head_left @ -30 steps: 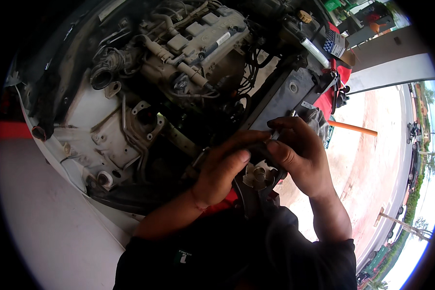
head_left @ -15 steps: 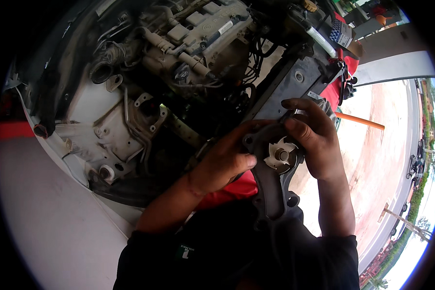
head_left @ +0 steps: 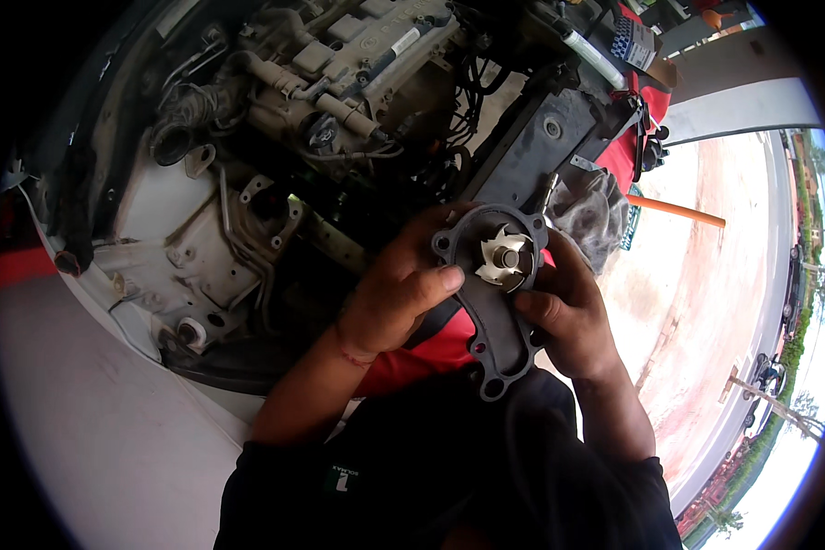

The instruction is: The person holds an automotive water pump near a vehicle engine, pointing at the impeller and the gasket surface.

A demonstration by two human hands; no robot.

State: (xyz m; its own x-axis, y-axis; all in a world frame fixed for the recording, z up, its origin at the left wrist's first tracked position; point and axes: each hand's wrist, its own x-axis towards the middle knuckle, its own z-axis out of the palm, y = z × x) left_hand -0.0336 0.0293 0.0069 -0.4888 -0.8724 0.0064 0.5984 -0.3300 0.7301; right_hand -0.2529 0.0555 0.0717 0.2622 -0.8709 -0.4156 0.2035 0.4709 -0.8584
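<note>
Water pump, dark-bodied with a pale metal impeller facing up, sits between the person's two hands in front of the chest, at the near edge of the open engine bay. From the head view, I see the left hand gripping its left edge, thumb on the rim, while the right hand clasps the opposite side, thumb beside the impeller. Beyond them lie the engine, a crumpled grey cloth and an orange bar.
</note>
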